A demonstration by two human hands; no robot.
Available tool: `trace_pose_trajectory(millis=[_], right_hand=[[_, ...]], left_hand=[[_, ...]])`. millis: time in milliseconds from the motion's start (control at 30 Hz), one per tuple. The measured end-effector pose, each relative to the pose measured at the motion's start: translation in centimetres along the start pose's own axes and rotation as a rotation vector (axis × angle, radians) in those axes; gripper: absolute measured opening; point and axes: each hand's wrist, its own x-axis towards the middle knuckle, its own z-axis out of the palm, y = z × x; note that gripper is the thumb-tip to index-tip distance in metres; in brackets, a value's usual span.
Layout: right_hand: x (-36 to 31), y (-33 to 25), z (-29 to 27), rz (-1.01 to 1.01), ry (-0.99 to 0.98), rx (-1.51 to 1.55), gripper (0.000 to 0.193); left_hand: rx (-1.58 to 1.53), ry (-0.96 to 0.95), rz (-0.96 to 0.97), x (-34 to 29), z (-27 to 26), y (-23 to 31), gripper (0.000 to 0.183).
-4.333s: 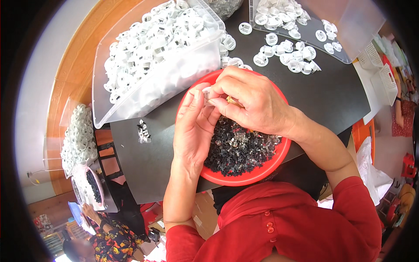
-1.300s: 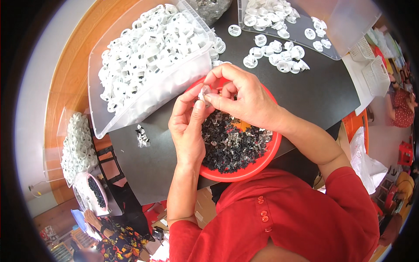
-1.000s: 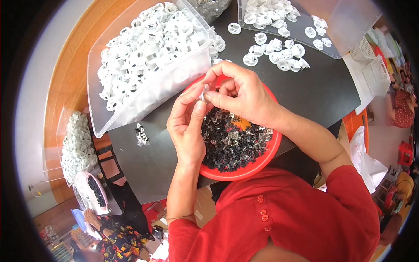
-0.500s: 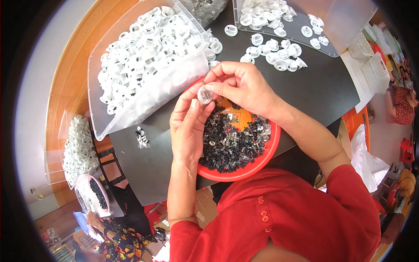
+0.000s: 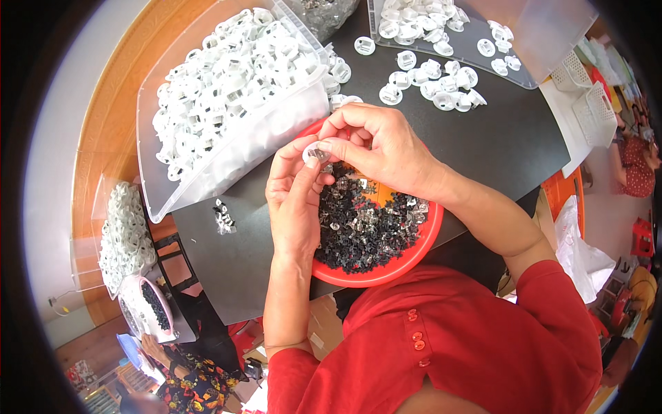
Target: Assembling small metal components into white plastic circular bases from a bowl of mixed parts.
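Observation:
Between both hands is a small round white plastic part [image 5: 314, 152] with a raised middle. My left hand [image 5: 295, 190] pinches its rim between thumb and fingers. My right hand [image 5: 386, 148] presses its thumb and curled fingers to the same part from the right. Under the hands stands a red basin [image 5: 436, 219], holding a heap of small black and clear pieces [image 5: 365, 238]. A piece in the right fingertips, if any, is too small to tell. To the left a clear bin [image 5: 227, 181] is heaped with white round parts [image 5: 234, 90].
Loose white parts [image 5: 445, 88] lie on the dark table [image 5: 510, 131] beyond my right hand. Another clear bin [image 5: 534, 77] lies at the far right. A few small pieces [image 5: 223, 218] rest left of the basin. At lower left a co-worker's hand [image 5: 155, 350] shows near a pink-rimmed container [image 5: 165, 334].
Both hands have shifted slightly down and left with the white part, which is now tilted differently. The right fingers are curled closer to it. The co-worker's hand has moved slightly.

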Motion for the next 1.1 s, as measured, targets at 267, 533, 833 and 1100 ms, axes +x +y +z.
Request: trace_pose_trajectory(millis=[267,533,833,1100], right_hand=[[-0.1,-0.1,0.2,-0.069,-0.009,-0.014,0.013],[0.0,0.1,0.2,-0.038,0.019,0.062,0.013],[-0.2,0.4,0.2,-0.065,0.016,0.022,0.013],[0.4,-1.2,-1.3,-0.118,-0.071,-0.201,0.010]], left_hand=[[-0.138,-0.047,-0.042,0.3,-1.3,-0.5,0.027],[-0.112,-0.053,-0.034,0.1,-0.4,0.1,0.030],[-0.054,-0.061,0.001,0.2,-0.5,-0.1,0.030],[-0.099,-0.039,-0.032,0.3,-0.2,0.2,0.030]])
